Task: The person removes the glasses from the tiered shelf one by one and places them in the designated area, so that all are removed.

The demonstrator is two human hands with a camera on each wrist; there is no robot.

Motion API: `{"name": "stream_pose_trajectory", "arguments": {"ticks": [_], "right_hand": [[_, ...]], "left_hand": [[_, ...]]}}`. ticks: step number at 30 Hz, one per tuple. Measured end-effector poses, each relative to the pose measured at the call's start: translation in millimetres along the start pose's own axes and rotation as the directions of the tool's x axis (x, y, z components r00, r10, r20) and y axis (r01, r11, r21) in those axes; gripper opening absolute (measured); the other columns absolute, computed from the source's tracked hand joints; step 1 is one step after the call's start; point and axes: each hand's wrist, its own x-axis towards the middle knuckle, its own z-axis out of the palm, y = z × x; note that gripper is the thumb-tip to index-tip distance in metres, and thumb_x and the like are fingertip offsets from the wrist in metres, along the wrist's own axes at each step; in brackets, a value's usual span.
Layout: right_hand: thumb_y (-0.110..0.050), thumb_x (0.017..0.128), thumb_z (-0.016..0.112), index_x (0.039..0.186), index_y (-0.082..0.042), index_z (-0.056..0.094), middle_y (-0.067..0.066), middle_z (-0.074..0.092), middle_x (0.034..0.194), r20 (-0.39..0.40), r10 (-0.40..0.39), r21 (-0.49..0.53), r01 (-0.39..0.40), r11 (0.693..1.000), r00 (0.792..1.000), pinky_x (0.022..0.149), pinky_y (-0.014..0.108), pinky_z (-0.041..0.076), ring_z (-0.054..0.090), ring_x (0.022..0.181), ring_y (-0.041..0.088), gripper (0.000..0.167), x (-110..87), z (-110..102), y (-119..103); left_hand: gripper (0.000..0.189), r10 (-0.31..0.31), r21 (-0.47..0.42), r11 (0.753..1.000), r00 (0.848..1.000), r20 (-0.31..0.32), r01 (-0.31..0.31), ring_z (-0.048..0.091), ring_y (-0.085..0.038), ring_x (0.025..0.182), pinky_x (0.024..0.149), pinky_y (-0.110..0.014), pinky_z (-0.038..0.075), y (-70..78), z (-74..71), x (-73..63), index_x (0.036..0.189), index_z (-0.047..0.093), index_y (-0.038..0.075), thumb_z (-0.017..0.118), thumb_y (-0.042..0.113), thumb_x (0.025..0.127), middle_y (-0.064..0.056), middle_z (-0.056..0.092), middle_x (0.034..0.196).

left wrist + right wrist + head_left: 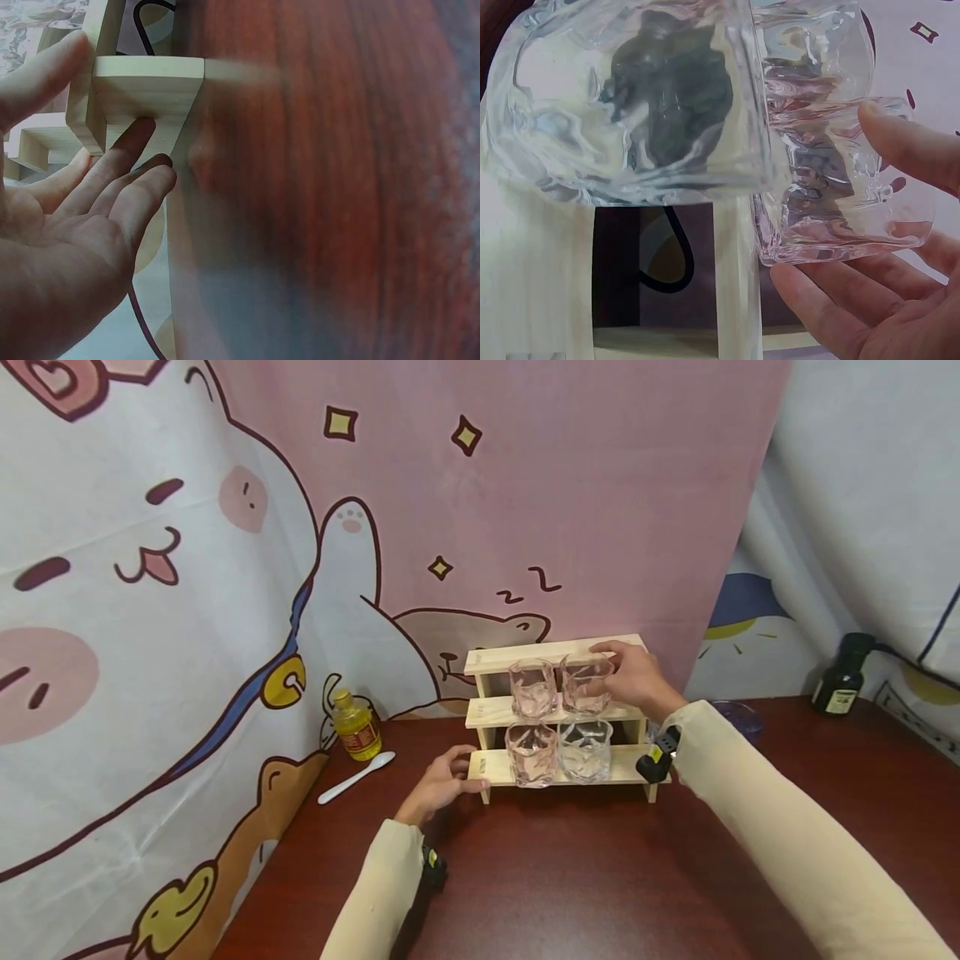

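A three-tier wooden rack (495, 657) stands on the dark red table. My left hand (442, 787) holds the left end of its lowest shelf, thumb on one side and fingers (139, 199) reaching past the board. On the middle tier, my right hand (636, 677) grips a pink-tinted glass (829, 191) at its right side between thumb and fingers. Another pinkish glass (531, 697) is just left of it. The lowest shelf carries a pinkish glass (531, 762) and a clear glass (585, 755), which looms large in the right wrist view.
A yellow oil bottle (358, 731) and a white spoon (357, 778) are left of the rack. To the right, a dark bottle (842, 681) stands at the back, and a bluish bowl (738, 718) is partly hidden by my right sleeve. Printed cloth (600, 510) hangs behind.
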Motion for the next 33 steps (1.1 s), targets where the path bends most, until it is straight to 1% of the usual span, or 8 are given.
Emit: {"name": "stream_pose_trajectory", "arguments": {"ticks": [3,6,11,15,20,26,30,33], "right_hand": [[-0.016,0.079,0.085,0.148,-0.011,0.047,0.011,0.057,0.105,0.006,0.012,-0.006,-0.011,1.000,1.000,0.076,0.040,0.057,0.057,0.086,0.023,0.080,-1.1,-3,0],[-0.018,0.079,0.085,0.149,-0.013,0.046,0.013,0.058,0.110,0.003,0.022,-0.014,-0.022,1.000,1.000,0.080,0.043,0.058,0.057,0.093,0.025,0.081,-2.9,-6,0],[-0.018,0.079,0.085,0.149,-0.014,0.046,0.014,0.060,0.114,0.000,0.027,-0.008,-0.027,1.000,1.000,0.083,0.046,0.058,0.059,0.096,0.027,0.080,-5.8,-11,-3],[-0.021,0.081,0.084,0.151,-0.015,0.045,0.016,0.058,0.121,0.006,0.028,-0.007,-0.028,1.000,1.000,0.084,0.048,0.058,0.061,0.103,0.031,0.081,-9.1,-16,-5],[-0.024,0.080,0.085,0.151,-0.015,0.044,0.021,0.058,0.128,-0.001,0.010,-0.033,-0.010,0.999,1.000,0.084,0.047,0.058,0.062,0.107,0.034,0.083,-13.5,-23,-3],[-0.026,0.083,0.083,0.154,-0.015,0.040,0.023,0.054,0.134,0.019,0.006,-0.008,-0.006,1.000,1.000,0.088,0.051,0.056,0.061,0.112,0.037,0.084,-19.4,-35,4],[-0.024,0.085,0.081,0.154,-0.013,0.040,0.025,0.054,0.136,0.011,-0.005,-0.023,0.005,1.000,1.000,0.081,0.044,0.058,0.062,0.106,0.034,0.081,-23.9,-46,8],[-0.022,0.085,0.081,0.153,-0.012,0.040,0.026,0.052,0.138,0.006,-0.003,-0.015,0.004,1.000,1.000,0.073,0.037,0.057,0.063,0.097,0.027,0.081,-27.2,-55,11]], "left_hand": [[0.072,0.000,0.006,1.000,1.000,-0.002,0.001,0.063,-0.027,0.118,0.098,-0.044,0.048,0.2,-0.3,0.0,0.146,0.045,0.006,0.080,0.014,0.084,-0.017,0.064,0.133],[0.073,0.000,0.012,1.000,1.000,0.001,0.000,0.062,-0.028,0.119,0.100,-0.046,0.047,0.0,-0.4,0.1,0.146,0.044,0.005,0.080,0.014,0.084,-0.017,0.064,0.133],[0.072,-0.003,0.002,1.000,1.000,0.001,0.003,0.063,-0.028,0.116,0.096,-0.042,0.049,-1.7,0.2,0.1,0.146,0.044,0.005,0.080,0.012,0.084,-0.018,0.064,0.132],[0.069,-0.006,-0.016,1.000,1.000,-0.015,0.006,0.064,-0.027,0.114,0.094,-0.039,0.049,-1.7,0.5,-1.1,0.144,0.047,0.007,0.080,0.011,0.083,-0.018,0.066,0.131],[0.067,-0.003,-0.028,1.000,1.000,-0.016,0.003,0.065,-0.027,0.113,0.091,-0.035,0.049,-2.4,0.3,-2.9,0.142,0.048,0.008,0.079,0.010,0.084,-0.018,0.066,0.130],[0.071,0.015,-0.055,0.998,1.000,-0.003,-0.015,0.064,-0.027,0.113,0.095,-0.039,0.049,-4.5,-0.2,-2.2,0.145,0.045,0.005,0.079,0.010,0.084,-0.020,0.065,0.131],[0.072,0.021,-0.049,0.999,1.000,-0.002,-0.021,0.064,-0.027,0.114,0.098,-0.043,0.048,-3.7,0.2,-0.6,0.146,0.045,0.005,0.080,0.011,0.083,-0.019,0.065,0.131],[0.073,0.018,-0.042,0.999,1.000,0.001,-0.018,0.063,-0.027,0.116,0.099,-0.044,0.047,-2.7,0.4,0.6,0.147,0.044,0.006,0.080,0.011,0.083,-0.018,0.065,0.132]]}}
